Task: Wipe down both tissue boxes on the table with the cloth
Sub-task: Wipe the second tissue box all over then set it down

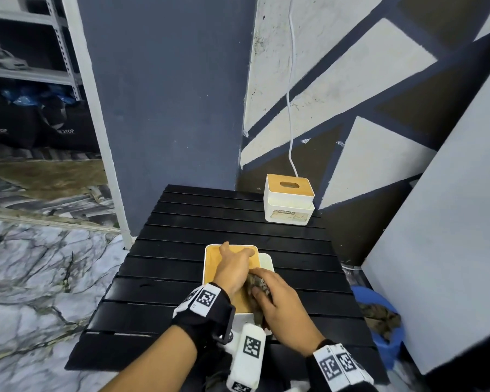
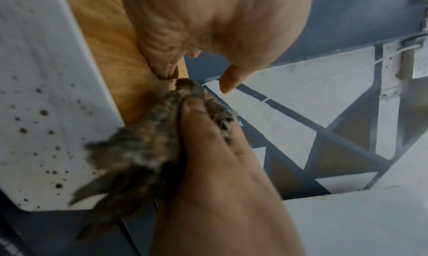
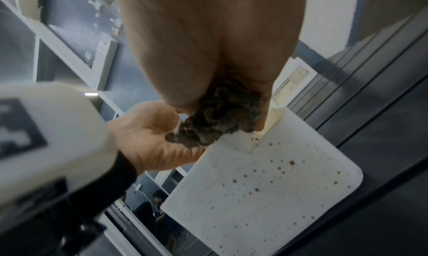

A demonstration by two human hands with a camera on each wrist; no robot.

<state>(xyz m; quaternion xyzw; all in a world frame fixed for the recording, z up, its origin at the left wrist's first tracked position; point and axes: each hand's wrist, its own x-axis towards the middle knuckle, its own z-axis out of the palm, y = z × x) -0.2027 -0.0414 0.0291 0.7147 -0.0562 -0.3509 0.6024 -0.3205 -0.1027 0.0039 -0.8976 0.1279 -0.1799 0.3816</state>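
The near tissue box [image 1: 210, 267], white with a wooden lid, stands on the black slatted table [image 1: 159, 292]. My left hand [image 1: 236, 257] lies flat on its lid with the fingers stretched out. My right hand [image 1: 263, 290] grips a dark mottled cloth [image 1: 256, 284] against the box's right edge. The left wrist view shows the cloth [image 2: 143, 146] between the wooden lid [image 2: 104, 58] and the box's speckled white side [image 2: 46, 113]. In the right wrist view the bunched cloth [image 3: 217, 113] sits above that spotted side [image 3: 266, 186]. The second tissue box [image 1: 289, 199] stands at the far right corner, untouched.
A blue bucket [image 1: 391, 352] holding another rag [image 1: 379, 318] sits on the floor right of the table. A white panel [image 1: 450, 236] leans close on the right. A white cable [image 1: 290, 108] hangs down the painted wall behind the far box.
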